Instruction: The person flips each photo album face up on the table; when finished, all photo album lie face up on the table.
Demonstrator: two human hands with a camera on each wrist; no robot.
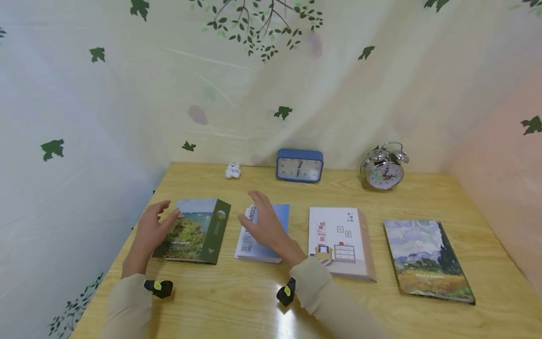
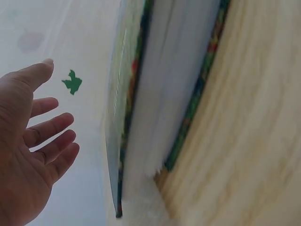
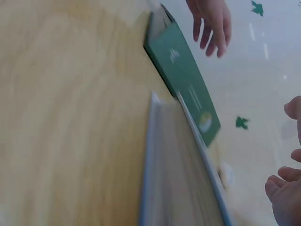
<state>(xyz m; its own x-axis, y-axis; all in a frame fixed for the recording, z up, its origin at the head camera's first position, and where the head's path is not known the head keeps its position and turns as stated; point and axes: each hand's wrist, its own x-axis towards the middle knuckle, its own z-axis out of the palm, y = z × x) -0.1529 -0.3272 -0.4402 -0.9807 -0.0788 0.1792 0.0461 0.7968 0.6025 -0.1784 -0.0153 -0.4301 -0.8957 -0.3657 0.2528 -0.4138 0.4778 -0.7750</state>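
Observation:
My left hand hovers over the left edge of a photo album with a garden picture and green spine. Its fingers are spread and loosely bent, holding nothing. In the left wrist view the album's page edges stand beside the hand. Over a blue-and-white album lettered POLAROID is my right hand, its thumb and fingers apart and nothing between them. The right wrist view has the blue-edged album in front, the green spine beyond it and the right fingers at the right border.
To the right lie a white album with a furniture drawing and a landscape-painted album. Along the back stand a small white bear figure, a blue clock and a silver twin-bell alarm clock. A leaf-patterned curtain hangs behind.

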